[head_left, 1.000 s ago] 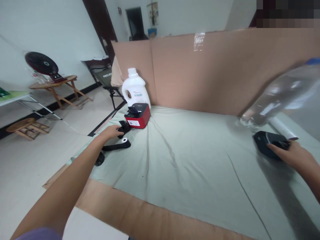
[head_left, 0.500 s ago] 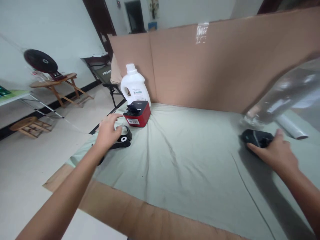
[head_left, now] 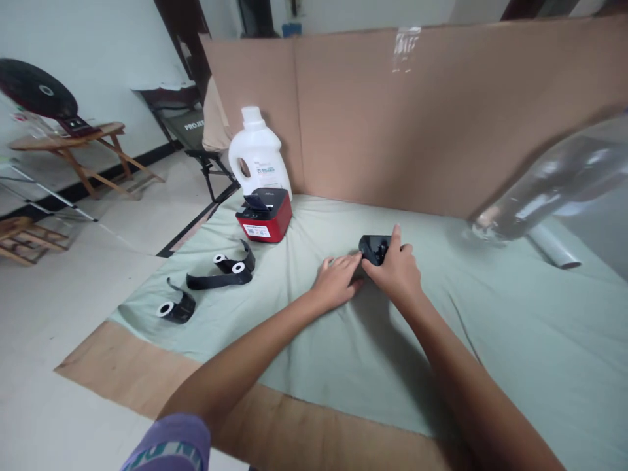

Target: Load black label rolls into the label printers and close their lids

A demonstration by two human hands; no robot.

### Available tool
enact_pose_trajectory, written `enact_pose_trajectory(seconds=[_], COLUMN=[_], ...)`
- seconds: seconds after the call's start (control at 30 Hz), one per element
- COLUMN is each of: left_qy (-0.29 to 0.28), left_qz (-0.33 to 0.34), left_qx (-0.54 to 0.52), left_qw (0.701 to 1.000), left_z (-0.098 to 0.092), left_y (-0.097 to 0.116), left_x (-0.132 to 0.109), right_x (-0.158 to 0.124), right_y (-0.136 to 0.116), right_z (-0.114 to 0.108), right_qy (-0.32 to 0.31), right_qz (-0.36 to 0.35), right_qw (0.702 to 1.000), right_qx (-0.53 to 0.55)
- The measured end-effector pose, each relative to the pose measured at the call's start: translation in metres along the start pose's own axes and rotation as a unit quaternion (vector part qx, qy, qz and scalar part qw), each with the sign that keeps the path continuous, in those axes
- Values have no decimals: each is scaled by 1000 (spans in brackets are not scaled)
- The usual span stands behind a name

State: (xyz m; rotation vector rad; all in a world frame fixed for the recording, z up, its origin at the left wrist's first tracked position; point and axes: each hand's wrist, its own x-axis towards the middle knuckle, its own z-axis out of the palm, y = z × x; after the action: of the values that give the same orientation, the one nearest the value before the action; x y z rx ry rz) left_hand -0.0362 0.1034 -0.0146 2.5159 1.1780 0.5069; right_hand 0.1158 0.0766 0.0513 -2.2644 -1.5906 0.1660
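One black device (head_left: 373, 247) over green cloth (head_left: 530, 340)
Right hand (head_left: 400, 269) holding it; left hand (head_left: 336, 281), loosely spread, at its left end, contact unclear.

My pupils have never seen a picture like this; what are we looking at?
There is no robot: a person works bare-handed, filmed by a camera worn on their own head, looking forward and down. The right hand holds a black, boxy device; the left hand has its fingertips at the device's left edge. A pale green cloth covers most of a brown wooden board. At the left lie three black strip rolls with white cores, near a red-and-black box and a white plastic jug. A clear plastic bottle and pale shiny tube are rightward; brown cardboard stands behind.
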Motion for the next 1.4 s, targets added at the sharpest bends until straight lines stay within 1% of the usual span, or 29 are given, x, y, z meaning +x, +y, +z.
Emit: enact_pose_trajectory(seconds=[0.1, 0.3, 0.4, 0.53, 0.6, 0.67, 0.77, 0.83, 0.9, 0.97, 1.07, 1.17, 1.3, 1.4], left_qy=[-16, -46, -63, -61, -58, -54, -39, -28, -26, -34, -56, -63, -44, -22], left_qz=[4, 48, 60, 58, 56, 55, 43, 38, 48, 58, 60, 62, 86, 107], left_qx=[-10, 15, 18, 12, 7, 1, -12, -16, -14, -14, -19, -13, 16, 35], left_qw=[1000, 998, 996, 996, 997, 997, 998, 999, 998, 998, 996, 996, 995, 993], left_z=[5, 10, 9, 8, 8, 8, 6, 4, 2, 0, -2, -1, 4, 8], left_y=[-4, -2, -1, -2, -2, -2, -2, -1, 0, 1, 2, 3, 3, 2], left_x=[-4, -11, -16, -18, -19, -19, -18, -18, -18, -17, -17, -16, -16, -15], right_x=[-8, -32, -42, -49, -51, -53, -52, -49, -46, -43, -42, -44, -46, -47], right_y=[-4, 3, 10, 16, 18, 22, 39, 58, 80, 99, 116, 122, 121, 120], right_z=[9, 16, 21, 27, 27, 24, 14, 8, 5, 7, 19, 32, 37, 36], right_qy=[10, 38, 44, 66, 67, 55, 18, -5, -17, -15, 0, -6, -22, -19], right_qz=[19, 45, 39, 16, 8, 2, -13, -22, -33, -59, -117, -152, -208, -213], right_qw=[1000, 998, 998, 998, 998, 998, 997, 988, 976, 970, 976, 982, 975, 975], right_qx=[-16, -21, -19, -12, 0, 17, 80, 152, 216, 235, 183, 113, 70, 53])
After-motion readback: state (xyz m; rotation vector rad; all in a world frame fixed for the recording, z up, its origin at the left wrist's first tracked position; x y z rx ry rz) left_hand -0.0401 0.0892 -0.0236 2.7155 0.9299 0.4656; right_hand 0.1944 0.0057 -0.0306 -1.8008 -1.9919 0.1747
